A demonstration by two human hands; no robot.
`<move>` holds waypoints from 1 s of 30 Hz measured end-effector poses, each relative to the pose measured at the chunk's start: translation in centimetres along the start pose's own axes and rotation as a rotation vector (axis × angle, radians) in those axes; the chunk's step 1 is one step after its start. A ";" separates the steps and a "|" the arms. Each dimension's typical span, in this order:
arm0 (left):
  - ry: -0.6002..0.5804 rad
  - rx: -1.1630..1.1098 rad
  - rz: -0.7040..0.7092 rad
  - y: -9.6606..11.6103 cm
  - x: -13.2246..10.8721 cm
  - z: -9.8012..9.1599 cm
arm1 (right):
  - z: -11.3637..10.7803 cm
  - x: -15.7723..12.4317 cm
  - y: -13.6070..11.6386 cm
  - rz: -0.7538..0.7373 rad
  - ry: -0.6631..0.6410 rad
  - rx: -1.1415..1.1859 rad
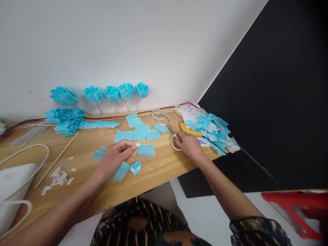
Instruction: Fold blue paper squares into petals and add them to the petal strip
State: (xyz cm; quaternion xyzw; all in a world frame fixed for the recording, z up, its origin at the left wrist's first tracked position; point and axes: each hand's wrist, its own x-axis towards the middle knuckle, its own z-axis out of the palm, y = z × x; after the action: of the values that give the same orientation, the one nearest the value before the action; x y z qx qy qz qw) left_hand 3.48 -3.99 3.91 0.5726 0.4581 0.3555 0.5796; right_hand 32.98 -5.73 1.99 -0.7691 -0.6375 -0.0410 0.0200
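Observation:
My left hand (115, 158) hovers over the wooden table (159, 171), its fingers pinched on a small white strip (137, 145). Just beyond it lie several flat blue paper squares (139, 134), and a folded blue petal (135, 167) lies near my wrist. My right hand (189, 144) rests at the table's right edge, its fingers curled on a small white tape roll (175, 142). White-handled scissors (162, 118) lie just behind it. A yellow tool (190, 131) lies beside a heap of blue paper scraps (210, 127).
Several finished blue paper flowers (112, 93) on sticks lean against the white wall. More flowers (64, 119) and a wooden stick (56, 160) lie at left. White paper scraps (56, 179) and a white bag (15, 184) sit near left. A red stool (299, 212) stands at lower right.

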 end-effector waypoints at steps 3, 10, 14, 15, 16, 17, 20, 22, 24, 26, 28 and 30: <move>-0.028 -0.026 -0.016 -0.1 -0.3 -0.1 | -1.6 -1.0 -1.8 -0.092 0.061 0.007; -0.061 0.007 0.002 -0.4 -1.1 -0.3 | -3.6 -3.1 -8.4 -0.344 -0.190 0.996; -0.065 0.039 0.033 -0.5 -1.3 -0.5 | -3.4 -3.2 -10.7 -0.361 -0.226 1.135; -0.065 0.041 0.039 -0.5 -1.4 -0.5 | -3.5 -3.3 -11.1 -0.363 -0.232 1.134; -0.067 0.038 0.044 -0.5 -1.4 -0.5 | -3.5 -3.3 -11.4 -0.361 -0.233 1.132; -0.069 0.033 0.049 -0.5 -1.4 -0.6 | -3.5 -3.3 -11.7 -0.360 -0.226 1.130; -0.057 0.007 0.039 -0.6 -1.3 -1.0 | -3.7 -3.4 -12.1 -0.353 -0.133 1.128; -0.002 -0.024 0.011 -0.8 -1.2 -1.7 | -3.5 -3.5 -11.9 -0.317 -0.036 1.134; 0.082 -0.065 0.002 -0.9 -1.0 -2.5 | -2.8 -3.5 -11.3 -0.260 0.015 1.148; 0.125 -0.089 0.013 -1.1 -0.9 -3.2 | -1.6 -3.5 -10.6 -0.246 -0.026 1.154; 0.108 -0.080 0.018 -1.2 -0.9 -3.6 | -0.4 -3.6 -10.2 -0.306 -0.119 1.107; 0.071 -0.056 0.012 -1.3 -0.8 -3.6 | 0.5 -3.7 -10.2 -0.392 -0.168 1.001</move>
State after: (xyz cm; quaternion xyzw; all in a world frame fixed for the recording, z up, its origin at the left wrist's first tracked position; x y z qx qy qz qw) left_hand -0.31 -3.61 2.99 0.5459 0.4648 0.3915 0.5768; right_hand 22.35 -7.39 0.91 -0.5330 -0.7100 0.3263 0.3245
